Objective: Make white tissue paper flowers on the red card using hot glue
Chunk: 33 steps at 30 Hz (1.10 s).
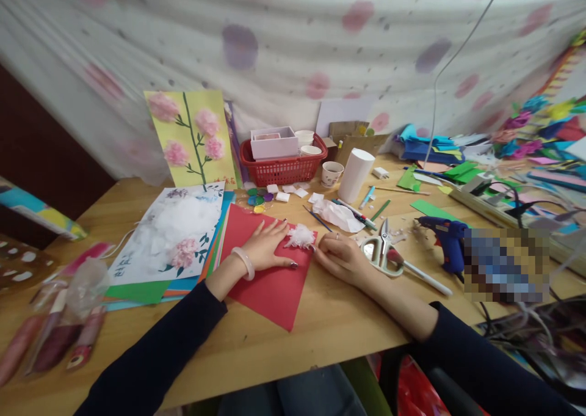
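Work at the red sheet (274, 300). The left hand (265, 248) lies palm down across the sheet's far half, fingers spread and gripping nothing. The right hand (341, 257) is curled just off the sheet's right-hand far corner, fingers drawn in; whether anything is pinched between them cannot be told. The white tuft (301, 237) rests on the sheet at that same corner — near the fingers of both hands.

Likely faults: the tuft looks light and loose, so a sideways brush of the right fingers could drag it over the corner or pull strands free. Should the left hand lift or slide, the sheet might turn on the table (256, 355), its lowest corner pointing toward the table's near edge. The right forearm (403, 303) passes beside the scissors (378, 251) and a white-handled tool (428, 278); an outward sweep might knock them. The glue gun (444, 236), farther toward the table's right edge, could scorch skin or paper if hot — its heat cannot be judged.

Hard to make out: the left hand covers part of the sheet; the tuft's underside, and any fastening there, is hidden. A pixelated patch (506, 266) conceals whatever lies beside the glue gun's grip.
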Motion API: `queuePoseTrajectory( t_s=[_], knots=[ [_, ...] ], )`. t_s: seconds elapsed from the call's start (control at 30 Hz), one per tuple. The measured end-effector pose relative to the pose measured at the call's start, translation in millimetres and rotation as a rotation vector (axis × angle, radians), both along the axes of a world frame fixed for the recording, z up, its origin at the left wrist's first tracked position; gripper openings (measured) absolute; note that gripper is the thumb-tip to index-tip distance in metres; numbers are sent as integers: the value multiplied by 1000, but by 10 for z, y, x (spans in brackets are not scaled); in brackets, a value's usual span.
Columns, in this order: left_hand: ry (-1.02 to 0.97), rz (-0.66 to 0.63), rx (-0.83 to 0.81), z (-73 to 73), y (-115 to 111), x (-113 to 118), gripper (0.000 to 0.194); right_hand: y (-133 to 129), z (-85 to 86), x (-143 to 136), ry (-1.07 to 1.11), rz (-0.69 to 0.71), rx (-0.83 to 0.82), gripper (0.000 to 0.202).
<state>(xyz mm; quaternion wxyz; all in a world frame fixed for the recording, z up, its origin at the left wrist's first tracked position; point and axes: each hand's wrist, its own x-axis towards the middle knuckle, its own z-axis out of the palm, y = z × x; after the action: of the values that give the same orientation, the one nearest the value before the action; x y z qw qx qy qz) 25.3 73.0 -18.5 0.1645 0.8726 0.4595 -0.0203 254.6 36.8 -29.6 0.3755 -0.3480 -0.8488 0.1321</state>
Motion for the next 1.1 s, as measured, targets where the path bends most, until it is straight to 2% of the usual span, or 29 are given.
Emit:
queuePoseTrajectory(
  t_s=[0.2,0.27,0.63,0.83,1.0,1.1],
  knots=[
    [-7,-3,4,-14,9,-8,97,3,-5,-58,170,-271,-163,45],
    [3,6,-1,-5,7,-4,98,-10,-7,-64,211,-322,-192,48],
    [8,20,-9,-6,3,-1,97,-43,11,-61,356,-387,-256,49],
    [-15,3,-8,-34,-14,-12,98,-17,25,-6,674,-456,-332,61],
    [-69,10,39,-123,-74,35,95,27,52,-11,771,-441,-390,59],
    [-76,22,82,5,-61,-48,86,12,81,-20,781,-419,-379,58]
  ],
)
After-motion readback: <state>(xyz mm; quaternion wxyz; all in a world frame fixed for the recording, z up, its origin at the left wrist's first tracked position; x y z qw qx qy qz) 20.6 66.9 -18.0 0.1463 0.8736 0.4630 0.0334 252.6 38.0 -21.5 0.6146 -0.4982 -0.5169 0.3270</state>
